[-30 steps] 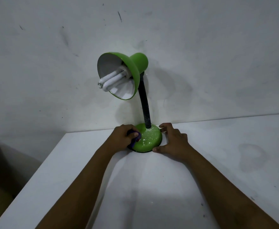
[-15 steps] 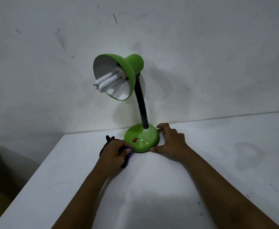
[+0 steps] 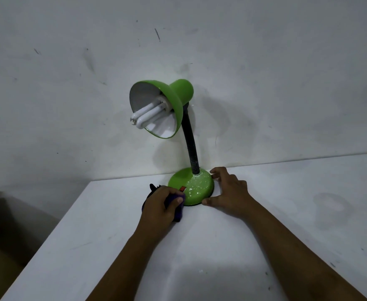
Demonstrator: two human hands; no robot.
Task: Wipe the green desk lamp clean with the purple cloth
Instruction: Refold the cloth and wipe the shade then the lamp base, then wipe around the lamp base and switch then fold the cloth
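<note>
A white tabletop (image 3: pixel 113 246) meets a grey wall. The green desk lamp (image 3: pixel 191 187) stands mid-frame. The left hand (image 3: pixel 158 205) squeezes the purple cloth (image 3: pixel 175 206) against its base; the right hand (image 3: pixel 230 192), fingers spread, steadies it. A hard push could tip the lamp

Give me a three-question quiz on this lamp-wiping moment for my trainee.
1. True or false: the purple cloth is draped over the lamp shade.
2. Which hand steadies the green base? A) left hand B) right hand C) neither
3. Fill in: the white specks sit on the lamp's ____.

Key:
1. False; the left hand holds it bunched at the base's front-left edge.
2. B; its thumb and fingers bracket the base's right side.
3. Base, mostly on its right half near the black neck.
</note>
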